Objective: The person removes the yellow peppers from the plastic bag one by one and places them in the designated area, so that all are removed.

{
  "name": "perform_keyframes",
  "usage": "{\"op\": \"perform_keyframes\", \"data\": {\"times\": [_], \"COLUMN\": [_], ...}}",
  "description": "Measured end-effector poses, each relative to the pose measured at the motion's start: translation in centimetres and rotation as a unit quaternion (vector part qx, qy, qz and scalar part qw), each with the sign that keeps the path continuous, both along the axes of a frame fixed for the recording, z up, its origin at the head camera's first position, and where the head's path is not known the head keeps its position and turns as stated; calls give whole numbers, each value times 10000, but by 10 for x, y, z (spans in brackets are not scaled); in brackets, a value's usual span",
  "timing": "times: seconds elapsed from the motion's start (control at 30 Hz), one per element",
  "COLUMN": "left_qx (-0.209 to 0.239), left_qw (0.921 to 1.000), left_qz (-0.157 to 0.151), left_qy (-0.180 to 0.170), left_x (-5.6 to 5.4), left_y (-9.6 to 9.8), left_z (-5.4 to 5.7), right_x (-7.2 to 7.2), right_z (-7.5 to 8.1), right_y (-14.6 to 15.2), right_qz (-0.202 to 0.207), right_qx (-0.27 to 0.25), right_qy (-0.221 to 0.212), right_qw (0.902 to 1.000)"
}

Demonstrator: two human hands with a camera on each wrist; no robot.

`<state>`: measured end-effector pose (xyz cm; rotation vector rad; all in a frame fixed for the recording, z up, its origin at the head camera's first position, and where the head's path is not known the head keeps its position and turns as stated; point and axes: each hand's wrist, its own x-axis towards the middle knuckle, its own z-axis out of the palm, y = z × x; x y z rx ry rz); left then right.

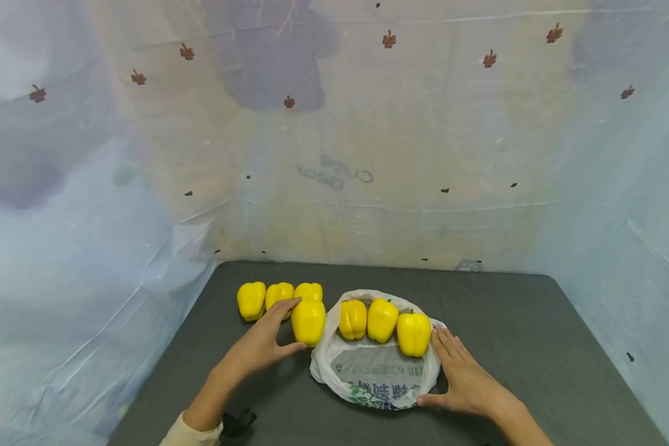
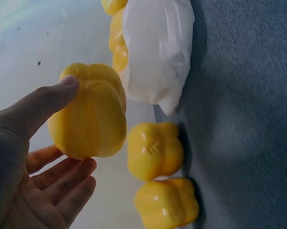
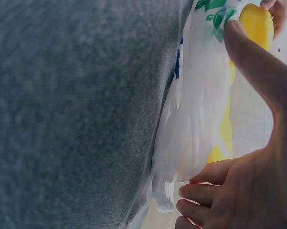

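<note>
My left hand [image 1: 256, 345] holds a yellow bell pepper [image 1: 309, 323] between thumb and fingers, just left of the white plastic bag [image 1: 321, 362]. In the left wrist view this pepper [image 2: 88, 114] is raised above the table, the thumb lying on its top side. The bag stands with its mouth wide and its rim rolled. Three yellow bell peppers [image 1: 383, 320] lie in a row in its far part; printing shows in the near part. My right hand [image 1: 468, 381] rests against the bag's right side, fingers and thumb spread and fairly straight.
Three more yellow bell peppers [image 1: 251, 301] stand in a row on the dark grey table [image 1: 496, 322], behind the left hand. A pale printed plastic sheet [image 1: 401, 155] hangs behind the table and along both sides.
</note>
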<state>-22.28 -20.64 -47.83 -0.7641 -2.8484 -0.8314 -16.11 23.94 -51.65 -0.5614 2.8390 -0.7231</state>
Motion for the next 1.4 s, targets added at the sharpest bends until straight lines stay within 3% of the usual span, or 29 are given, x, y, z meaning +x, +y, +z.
{"op": "perform_keyframes", "data": {"times": [0.33,0.63,1.4], "left_qx": [18,-23,-11], "left_qw": [10000,9995,9971], "left_qz": [-56,-85,-90], "left_qy": [19,-305,-756], "left_x": [-1,-1,-8], "left_y": [-15,-21,-17], "left_z": [-10,-18,-37], "right_x": [1,1,1], "right_z": [-1,-1,0], "right_y": [1,1,1], "right_qz": [43,25,34], "right_qx": [-117,-117,-153], "right_qy": [82,-15,-8], "right_qw": [9999,9999,9999]}}
